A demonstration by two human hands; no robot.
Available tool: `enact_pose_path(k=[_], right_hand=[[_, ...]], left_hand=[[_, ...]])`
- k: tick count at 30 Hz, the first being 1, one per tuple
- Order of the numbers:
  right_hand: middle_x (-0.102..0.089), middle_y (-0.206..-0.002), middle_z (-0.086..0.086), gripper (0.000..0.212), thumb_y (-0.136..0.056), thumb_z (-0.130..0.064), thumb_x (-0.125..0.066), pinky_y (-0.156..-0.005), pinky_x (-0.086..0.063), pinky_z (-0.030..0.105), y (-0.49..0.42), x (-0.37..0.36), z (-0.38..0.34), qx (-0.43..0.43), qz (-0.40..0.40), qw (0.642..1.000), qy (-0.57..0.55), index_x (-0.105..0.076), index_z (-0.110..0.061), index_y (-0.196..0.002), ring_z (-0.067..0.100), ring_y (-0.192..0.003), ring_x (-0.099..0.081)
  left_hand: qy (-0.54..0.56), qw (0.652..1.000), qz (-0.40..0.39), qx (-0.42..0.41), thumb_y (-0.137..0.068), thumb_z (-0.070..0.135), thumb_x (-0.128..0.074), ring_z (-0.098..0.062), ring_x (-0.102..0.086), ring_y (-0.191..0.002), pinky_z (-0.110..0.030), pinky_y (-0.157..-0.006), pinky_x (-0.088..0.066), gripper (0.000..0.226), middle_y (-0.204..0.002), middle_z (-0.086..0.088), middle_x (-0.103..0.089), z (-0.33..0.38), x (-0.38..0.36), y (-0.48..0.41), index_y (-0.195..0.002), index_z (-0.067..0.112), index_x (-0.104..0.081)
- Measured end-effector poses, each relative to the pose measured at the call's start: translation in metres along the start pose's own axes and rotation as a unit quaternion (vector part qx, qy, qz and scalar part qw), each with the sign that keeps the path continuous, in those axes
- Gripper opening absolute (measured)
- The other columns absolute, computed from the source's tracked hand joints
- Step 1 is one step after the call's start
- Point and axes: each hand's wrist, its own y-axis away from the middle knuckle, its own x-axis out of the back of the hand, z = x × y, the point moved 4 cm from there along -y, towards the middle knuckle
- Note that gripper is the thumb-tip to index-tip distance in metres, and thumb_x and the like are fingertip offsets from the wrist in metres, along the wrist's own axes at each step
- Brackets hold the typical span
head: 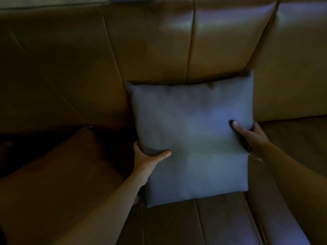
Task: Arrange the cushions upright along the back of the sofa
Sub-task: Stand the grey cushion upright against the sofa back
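Observation:
A square grey-blue cushion (191, 138) leans against the brown leather sofa back (150, 41), its lower edge on the seat. My left hand (146, 160) grips its left edge, thumb pressed into the front face. Along the right edge, my right hand (251, 133) holds on with the thumb on the front and fingers behind. The light is dim.
A brown leather cushion or sofa section (58, 174) lies at the lower left, beside the grey cushion. The sofa seat (212, 223) runs along the bottom and to the right. Seams split the sofa back into panels.

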Motion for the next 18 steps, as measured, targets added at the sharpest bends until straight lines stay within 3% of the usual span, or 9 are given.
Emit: enact_pose_path(k=[2, 7, 11, 18], right_hand=[[-0.060, -0.133, 0.008, 0.125, -0.032, -0.056, -0.091, -0.092, -0.052, 0.052, -0.007, 0.007, 0.000, 0.003, -0.002, 1.000, 0.004, -0.045, -0.017, -0.141, 0.030, -0.109, -0.064], [-0.059, -0.131, 0.003, 0.139, -0.022, -0.066, -0.090, -0.090, -0.053, 0.047, -0.022, 0.016, 0.007, 0.014, 0.003, 0.999, 0.040, -0.041, -0.021, -0.144, 0.026, -0.109, -0.064], [-0.055, -0.139, 0.004, 0.137, -0.025, -0.072, -0.086, -0.097, -0.051, 0.054, -0.036, 0.024, 0.021, 0.013, 0.020, 0.998, 0.058, -0.040, -0.024, -0.145, 0.031, -0.120, -0.059], [-0.058, -0.137, 0.002, 0.124, -0.032, -0.072, -0.086, -0.097, -0.051, 0.054, -0.031, 0.031, 0.025, 0.013, 0.048, 0.997, 0.065, -0.047, -0.028, -0.141, 0.030, -0.119, -0.060]], left_hand=[[-0.005, 1.000, -0.017, 0.009, -0.052, 0.018, -0.093, -0.024, -0.049, -0.125, -0.040, -0.098, -0.045, 0.121, -0.138, -0.003, -0.048, -0.002, -0.007, -0.002, -0.148, 0.024, -0.021], [-0.030, 0.998, -0.047, 0.020, -0.054, 0.021, -0.093, -0.025, -0.046, -0.130, -0.045, -0.106, -0.040, 0.121, -0.142, -0.004, -0.045, -0.008, -0.019, -0.013, -0.148, 0.023, -0.017], [-0.040, 0.997, -0.058, 0.045, -0.058, 0.017, -0.090, -0.025, -0.043, -0.133, -0.042, -0.105, -0.038, 0.120, -0.145, -0.003, -0.042, -0.007, -0.019, -0.024, -0.150, 0.023, -0.013], [-0.053, 0.998, -0.039, 0.022, -0.050, 0.016, -0.094, -0.024, -0.048, -0.128, -0.044, -0.105, -0.042, 0.118, -0.140, -0.005, -0.050, -0.004, -0.017, -0.019, -0.147, 0.016, -0.026]])
